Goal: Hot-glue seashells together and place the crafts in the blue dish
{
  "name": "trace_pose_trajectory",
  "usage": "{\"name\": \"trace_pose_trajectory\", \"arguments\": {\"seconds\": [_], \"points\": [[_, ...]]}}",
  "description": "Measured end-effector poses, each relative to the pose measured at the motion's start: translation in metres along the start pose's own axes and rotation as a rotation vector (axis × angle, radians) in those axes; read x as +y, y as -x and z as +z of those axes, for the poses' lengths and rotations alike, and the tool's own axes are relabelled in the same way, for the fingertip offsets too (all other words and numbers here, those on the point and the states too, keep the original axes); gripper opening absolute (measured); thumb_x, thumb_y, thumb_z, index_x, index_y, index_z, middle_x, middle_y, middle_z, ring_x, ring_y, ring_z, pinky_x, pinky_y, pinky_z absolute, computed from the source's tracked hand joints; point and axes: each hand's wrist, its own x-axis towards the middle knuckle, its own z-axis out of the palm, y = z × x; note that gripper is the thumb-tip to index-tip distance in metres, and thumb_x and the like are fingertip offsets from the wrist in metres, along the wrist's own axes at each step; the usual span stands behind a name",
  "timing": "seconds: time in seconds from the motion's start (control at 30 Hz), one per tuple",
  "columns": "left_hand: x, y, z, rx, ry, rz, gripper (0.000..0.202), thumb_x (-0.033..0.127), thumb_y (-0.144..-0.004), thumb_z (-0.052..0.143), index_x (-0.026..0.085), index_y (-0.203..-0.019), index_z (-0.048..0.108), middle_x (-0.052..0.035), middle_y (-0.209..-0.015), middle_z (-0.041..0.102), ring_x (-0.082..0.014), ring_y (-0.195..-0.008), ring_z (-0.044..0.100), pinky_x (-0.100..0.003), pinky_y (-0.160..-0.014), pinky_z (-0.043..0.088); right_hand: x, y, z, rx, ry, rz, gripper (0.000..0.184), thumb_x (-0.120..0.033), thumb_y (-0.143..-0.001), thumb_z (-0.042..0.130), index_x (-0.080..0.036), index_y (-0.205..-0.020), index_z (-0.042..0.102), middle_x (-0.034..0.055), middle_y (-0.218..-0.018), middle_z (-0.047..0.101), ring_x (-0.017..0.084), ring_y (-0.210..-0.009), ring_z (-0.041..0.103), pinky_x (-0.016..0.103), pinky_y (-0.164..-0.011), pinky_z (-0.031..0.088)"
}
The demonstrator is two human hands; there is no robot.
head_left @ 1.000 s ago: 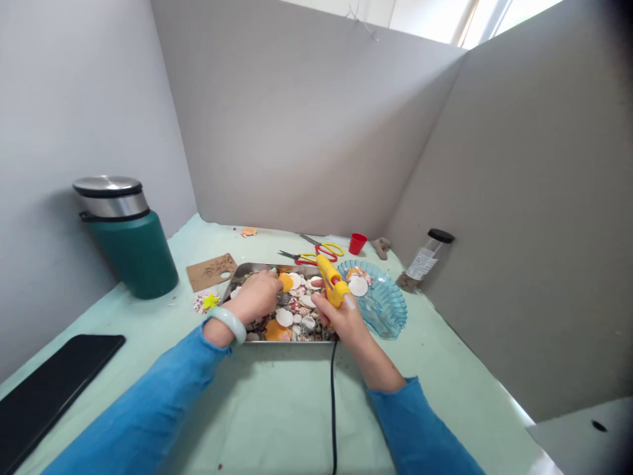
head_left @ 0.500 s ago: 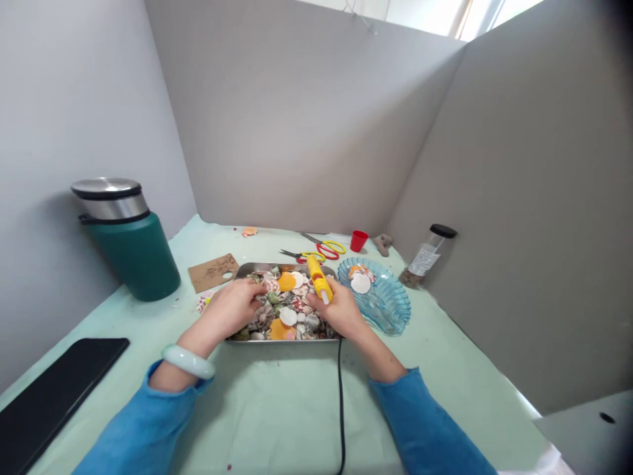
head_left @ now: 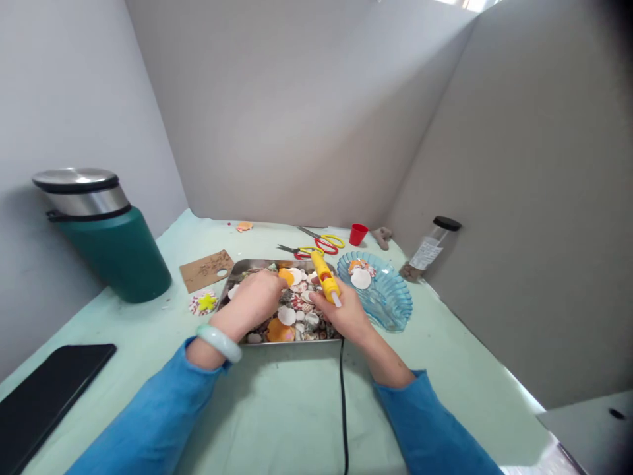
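A metal tray (head_left: 297, 344) of mixed seashells sits in front of me. My left hand (head_left: 260, 293) reaches over its left half, fingers curled down among the shells beside an orange shell (head_left: 285, 276). Its fingertips are mostly hidden, so I cannot make out what they hold. My right hand (head_left: 346, 310) is wrapped round a yellow hot glue gun (head_left: 324, 274) above the tray's right side. The white end of a glue stick shows at the gun's near end. A larger orange shell (head_left: 280, 330) and a white shell (head_left: 286, 315) lie near the front of the tray.
A blue scalloped plate (head_left: 390, 297) with shells stands at right. Behind are scissors (head_left: 329, 244) and a red cup (head_left: 359, 234). At left are a brown card (head_left: 205, 270), a flower-topped shell piece (head_left: 205, 303), a green bottle (head_left: 116, 254) and a black phone-like slab (head_left: 54, 382). A cord (head_left: 343, 409) runs toward me.
My left hand has moved right across the tray toward the orange shell, uncovering the yellow flower piece at left. My right hand still holds the glue gun, tilted slightly differently. The view has shifted slightly.
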Motion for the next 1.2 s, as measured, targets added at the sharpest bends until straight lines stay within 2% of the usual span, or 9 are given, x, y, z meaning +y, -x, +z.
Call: {"name": "trace_pose_trajectory", "arguments": {"seconds": [0.17,0.3,0.47,0.63,0.83,0.97,1.07,1.2], "points": [[0.026,-0.025,0.006,-0.093,-0.109,0.036,0.019,0.014,-0.079,0.054,0.013,-0.089,0.070,-0.0187,-0.095,0.070,-0.0292,-0.092,0.066,-0.039,-0.080,0.050,-0.004,0.001,-0.002,-0.001,0.037,-0.031,0.030,-0.041,-0.078,0.063,-0.020,-0.099,0.062,-0.0011,-0.068,0.059,0.016,-0.060,0.052,0.026,-0.056,0.041],[0.027,-0.035,0.011,-0.110,-0.155,-0.002,0.027,0.010,-0.079,0.051,0.010,-0.101,0.066,-0.0210,-0.098,0.070,-0.0296,-0.096,0.066,-0.039,-0.078,0.051,-0.005,0.002,-0.003,0.000,0.028,-0.021,0.029,-0.040,-0.078,0.062,-0.020,-0.100,0.062,-0.0020,-0.065,0.057,0.015,-0.057,0.050,0.025,-0.054,0.040],[0.027,-0.038,0.017,-0.106,-0.177,-0.056,0.026,0.014,-0.078,0.053,0.008,-0.099,0.066,-0.0241,-0.098,0.069,-0.0317,-0.096,0.066,-0.041,-0.077,0.051,0.000,0.002,-0.001,0.019,-0.008,-0.024,0.029,-0.040,-0.077,0.063,-0.021,-0.098,0.062,-0.0026,-0.063,0.056,0.015,-0.054,0.048,0.025,-0.052,0.040],[0.024,-0.030,0.013,-0.062,-0.170,-0.038,0.022,0.014,-0.076,0.054,0.013,-0.093,0.069,-0.0197,-0.097,0.070,-0.0278,-0.093,0.066,-0.036,-0.078,0.049,-0.001,0.001,-0.001,0.026,-0.006,-0.043,0.028,-0.038,-0.077,0.063,-0.021,-0.098,0.062,-0.0027,-0.065,0.056,0.015,-0.057,0.049,0.025,-0.053,0.040],[-0.001,-0.008,-0.005,0.048,-0.169,-0.103,0.028,0.020,-0.085,0.039,0.018,-0.095,0.066,-0.0124,-0.090,0.071,-0.0240,-0.080,0.065,-0.030,-0.067,0.046,-0.005,0.002,-0.003,0.035,0.028,-0.042,0.030,-0.040,-0.077,0.062,-0.020,-0.099,0.064,-0.0015,-0.066,0.059,0.015,-0.059,0.051,0.025,-0.055,0.041],[-0.001,-0.007,-0.008,0.022,-0.171,-0.056,0.027,0.019,-0.083,0.041,0.021,-0.085,0.068,-0.0083,-0.085,0.072,-0.0219,-0.079,0.065,-0.028,-0.068,0.045,-0.004,0.001,-0.002,0.043,0.024,-0.050,0.031,-0.040,-0.076,0.063,-0.020,-0.099,0.064,-0.0011,-0.069,0.061,0.015,-0.060,0.051,0.025,-0.056,0.041],[0.011,-0.018,-0.001,-0.022,-0.179,-0.016,0.024,0.024,-0.083,0.047,0.019,-0.084,0.070,-0.0121,-0.087,0.072,-0.0245,-0.084,0.065,-0.030,-0.072,0.046,-0.001,0.001,-0.001,0.028,0.026,-0.046,0.031,-0.040,-0.077,0.062,-0.020,-0.100,0.063,-0.0020,-0.066,0.059,0.014,-0.058,0.050,0.024,-0.054,0.040],[0.025,-0.033,0.010,-0.069,-0.189,-0.011,0.021,0.014,-0.076,0.053,0.011,-0.089,0.070,-0.0218,-0.097,0.070,-0.0301,-0.095,0.064,-0.038,-0.080,0.047,0.001,0.000,-0.001,0.026,0.025,-0.063,0.030,-0.041,-0.078,0.061,-0.020,-0.100,0.063,-0.0018,-0.068,0.059,0.014,-0.059,0.050,0.024,-0.055,0.041]]}}
